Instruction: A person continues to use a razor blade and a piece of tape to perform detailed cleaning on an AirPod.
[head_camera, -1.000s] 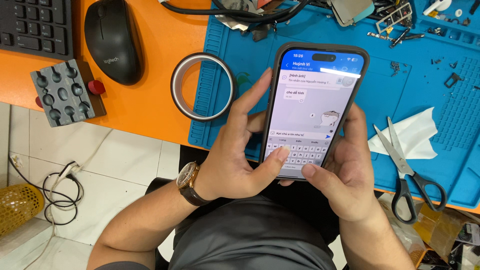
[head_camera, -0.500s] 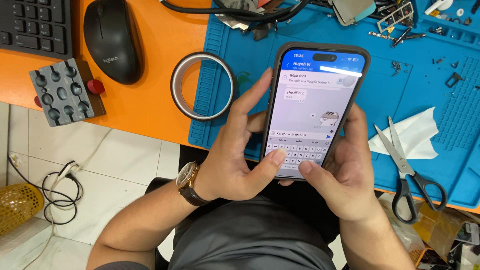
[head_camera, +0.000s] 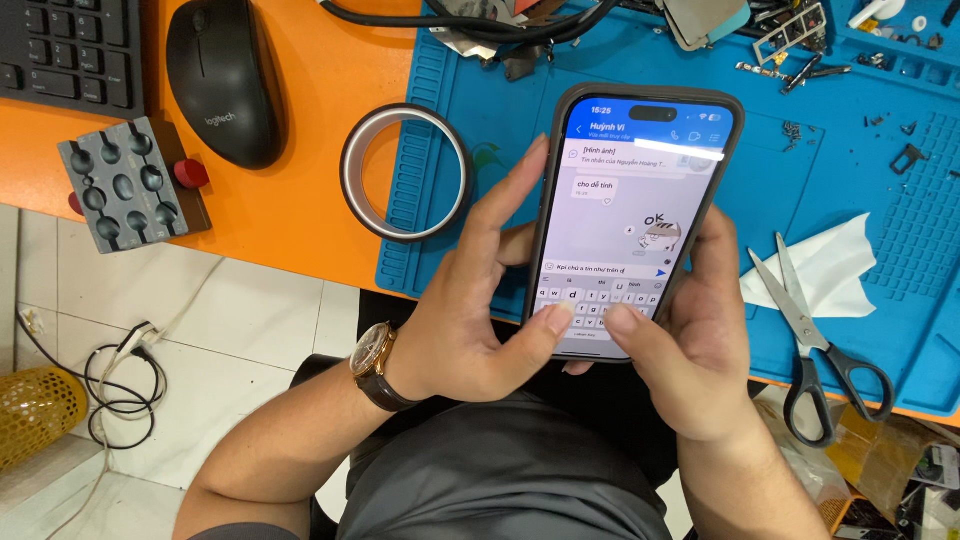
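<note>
Above my lap, I am cradling a dark-cased phone (head_camera: 630, 215) in both hands, its long axis running away from me and tilting right. My left hand (head_camera: 470, 310) and right hand (head_camera: 690, 350) are each wrapping a lower edge, thumbs meeting over the on-screen keyboard. Beyond it, on the table (head_camera: 300, 200), a tape ring (head_camera: 405, 172) is overlapping a blue mat (head_camera: 850, 150); scissors (head_camera: 815, 335) are lying right.

Counts on the worktop
One phone (head_camera: 630, 215) at 12 o'clock, one tape roll (head_camera: 405, 172) at 10, one mouse (head_camera: 225, 80) and one keyboard (head_camera: 65, 50) at 11, one pair of scissors (head_camera: 815, 340) at 3.
</note>
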